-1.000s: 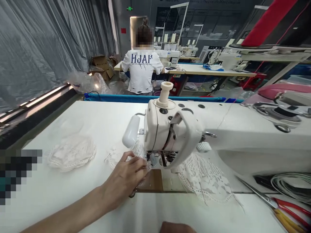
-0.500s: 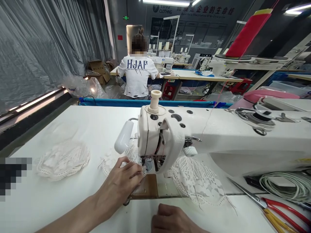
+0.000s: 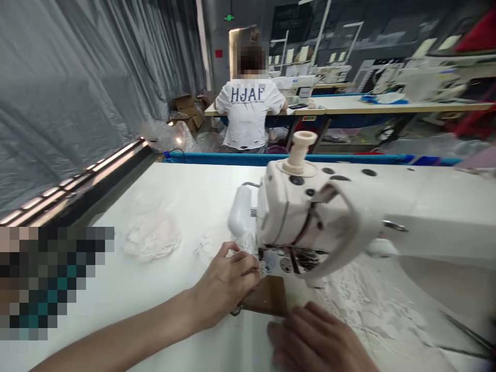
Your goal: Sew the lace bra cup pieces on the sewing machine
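Observation:
My left hand [image 3: 234, 276] is closed on white lace fabric [image 3: 245, 244] just left of the needle area of a white sewing machine [image 3: 287, 206]. The lace lies under and beside the machine head, and its edge runs beneath my fingers. My right hand [image 3: 315, 336], blurred by motion, is over the table's front part, its fingers curled; whether anything is in them I cannot make out. A brown plate [image 3: 269, 295] shows between the two hands. To the right of the machine head spreads more white lace [image 3: 372, 299].
A pile of white lace [image 3: 153, 235] lies on the white table [image 3: 127, 305] at left. Blurred scissors [image 3: 467, 330] are at the right edge. Beyond the blue strip [image 3: 232, 159], a person in a white shirt [image 3: 248, 113] sits at another table.
The camera view has turned left, so everything sits further right in the picture. My right hand has come up and forward from the table's front edge; my left hand stays on the lace.

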{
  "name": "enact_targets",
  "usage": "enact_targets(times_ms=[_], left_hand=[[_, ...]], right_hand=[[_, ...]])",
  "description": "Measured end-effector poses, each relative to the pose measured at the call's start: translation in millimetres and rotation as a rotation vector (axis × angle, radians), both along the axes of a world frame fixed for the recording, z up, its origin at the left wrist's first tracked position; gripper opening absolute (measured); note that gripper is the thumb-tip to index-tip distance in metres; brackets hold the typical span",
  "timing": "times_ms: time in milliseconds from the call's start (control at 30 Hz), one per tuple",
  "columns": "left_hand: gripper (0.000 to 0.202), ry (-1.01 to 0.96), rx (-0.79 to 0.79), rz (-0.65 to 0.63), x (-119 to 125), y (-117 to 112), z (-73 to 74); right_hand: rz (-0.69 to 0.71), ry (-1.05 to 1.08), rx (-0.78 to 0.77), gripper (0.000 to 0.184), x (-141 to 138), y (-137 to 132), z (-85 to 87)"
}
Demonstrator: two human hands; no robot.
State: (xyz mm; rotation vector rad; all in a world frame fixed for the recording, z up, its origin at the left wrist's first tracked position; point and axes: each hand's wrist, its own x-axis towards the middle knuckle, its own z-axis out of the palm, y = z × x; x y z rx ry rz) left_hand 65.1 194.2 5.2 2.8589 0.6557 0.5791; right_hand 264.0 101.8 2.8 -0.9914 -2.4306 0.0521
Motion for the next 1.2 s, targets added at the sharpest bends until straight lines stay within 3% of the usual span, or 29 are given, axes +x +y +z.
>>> enact_targets(times_ms=[267, 533, 1200], left_hand=[[0.013, 0.032, -0.004, 0.019, -2, 2, -5.0], [0.014, -0.002, 0.016, 0.01, -2, 2, -4.2], [0.013, -0.021, 0.081, 0.014, 0, 4, -2.4]], right_hand=[[-0.131, -0.078, 0.187, 0.029, 1, 22, -14.6], [-0.166, -0.218, 0.136, 0.034, 3, 22, -25.6], [-0.184, -0.247, 0.147, 0.038, 3, 24, -25.8]])
